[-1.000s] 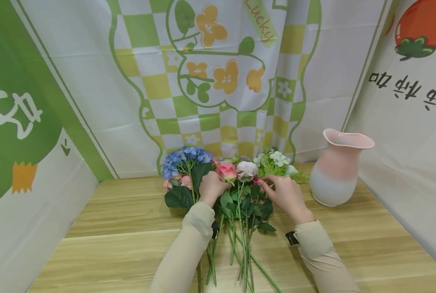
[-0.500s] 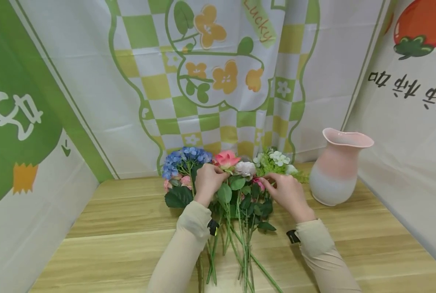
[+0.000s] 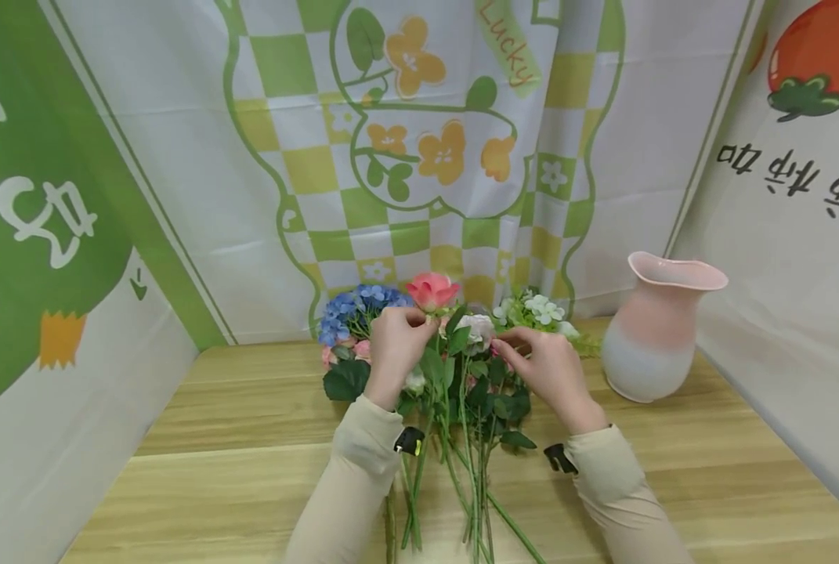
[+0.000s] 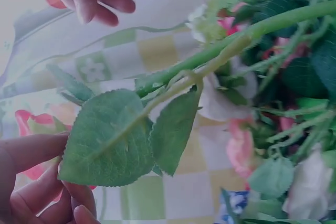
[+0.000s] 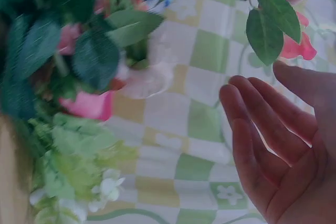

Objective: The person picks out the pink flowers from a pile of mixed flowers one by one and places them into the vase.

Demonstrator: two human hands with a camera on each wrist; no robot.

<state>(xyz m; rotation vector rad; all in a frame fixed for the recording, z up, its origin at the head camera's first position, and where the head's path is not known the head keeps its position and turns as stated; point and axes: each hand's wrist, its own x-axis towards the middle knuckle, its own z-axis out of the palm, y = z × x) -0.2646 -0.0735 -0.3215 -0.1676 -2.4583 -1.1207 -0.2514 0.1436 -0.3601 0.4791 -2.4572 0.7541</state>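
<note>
A pink rose (image 3: 433, 291) stands above the other flowers in the head view. My left hand (image 3: 398, 345) pinches its stem just below the bloom. In the left wrist view, serrated green leaves (image 4: 107, 140) on that stem cover part of the fingers. My right hand (image 3: 549, 368) hovers beside a white flower (image 3: 477, 330). The right wrist view shows that hand's fingers loosely bent and holding nothing, apart from a magenta bloom (image 5: 92, 104). Green stems (image 3: 475, 486) from the pile run toward the table's near edge.
A blue hydrangea (image 3: 363, 305) lies at the pile's left, and white blossoms (image 3: 542, 308) with light greenery at its right. To the right stands a pink and white vase (image 3: 648, 337) on the wooden table (image 3: 250, 470). A patterned curtain (image 3: 447, 235) hangs behind.
My left hand has raised the pink rose out of the pile, with its leaves now showing higher. The right hand has let go of the magenta flower and stays near it.
</note>
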